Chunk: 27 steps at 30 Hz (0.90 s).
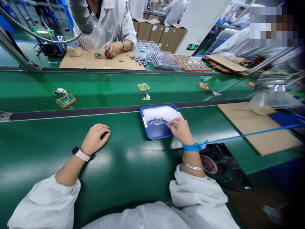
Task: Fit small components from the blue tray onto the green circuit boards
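Note:
My right hand [182,131] reaches over the right rim of a blue plastic tray [157,137]. Its fingers are pinched together on small whitish plastic pieces [160,113], which fill the tray's far part and thin out towards me. Which pieces lie between the fingertips is hard to make out. On the green table to the tray's left rests my left hand [95,139], loosely curved, with a gap between thumb and forefinger and nothing in it. A blue wrist strap [192,147] with a cord is around my right wrist.
Beyond the tray runs a green conveyor belt [107,82] carrying orange-edged circuit boards [143,87] with small wired parts. Cardboard [259,130] and a clear lamp-like shade [276,95] are at right. Across the belt, a co-worker's hand [113,50] is beside another board.

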Each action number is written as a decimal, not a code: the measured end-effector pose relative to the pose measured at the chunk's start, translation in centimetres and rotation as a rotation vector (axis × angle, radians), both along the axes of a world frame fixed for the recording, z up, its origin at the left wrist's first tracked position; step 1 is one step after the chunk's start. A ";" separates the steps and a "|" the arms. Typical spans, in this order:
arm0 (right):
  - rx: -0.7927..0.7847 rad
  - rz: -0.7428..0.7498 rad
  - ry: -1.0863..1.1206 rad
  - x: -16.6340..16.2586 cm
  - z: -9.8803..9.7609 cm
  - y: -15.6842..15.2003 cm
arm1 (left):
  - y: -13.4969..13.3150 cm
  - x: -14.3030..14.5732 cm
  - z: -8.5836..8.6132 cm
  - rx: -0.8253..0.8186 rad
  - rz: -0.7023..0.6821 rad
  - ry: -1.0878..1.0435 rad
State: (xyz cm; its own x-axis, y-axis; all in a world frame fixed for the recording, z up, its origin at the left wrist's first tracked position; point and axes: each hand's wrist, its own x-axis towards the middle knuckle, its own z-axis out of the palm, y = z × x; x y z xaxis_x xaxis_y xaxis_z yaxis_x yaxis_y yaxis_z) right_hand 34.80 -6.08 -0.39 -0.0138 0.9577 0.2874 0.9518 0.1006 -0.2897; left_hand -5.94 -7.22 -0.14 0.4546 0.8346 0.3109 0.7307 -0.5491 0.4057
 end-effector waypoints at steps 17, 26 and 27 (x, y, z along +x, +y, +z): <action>-0.012 0.022 -0.016 0.1 0.0 -0.1 | 0.0 0.0 0.1 -0.002 -0.003 0.002; 0.009 0.026 -0.021 -0.3 0.3 -0.1 | 0.0 0.0 0.0 -0.007 -0.001 0.002; 0.005 0.032 -0.019 -0.3 0.2 -0.1 | 0.0 0.0 0.0 -0.009 0.001 0.002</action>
State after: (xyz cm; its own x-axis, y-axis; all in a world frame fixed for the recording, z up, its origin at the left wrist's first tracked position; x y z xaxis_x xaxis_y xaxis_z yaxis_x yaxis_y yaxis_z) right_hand 34.49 -6.18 -0.16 -0.0499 0.9553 0.2914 0.9534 0.1324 -0.2709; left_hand -5.95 -7.24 -0.14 0.4545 0.8376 0.3031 0.7317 -0.5451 0.4092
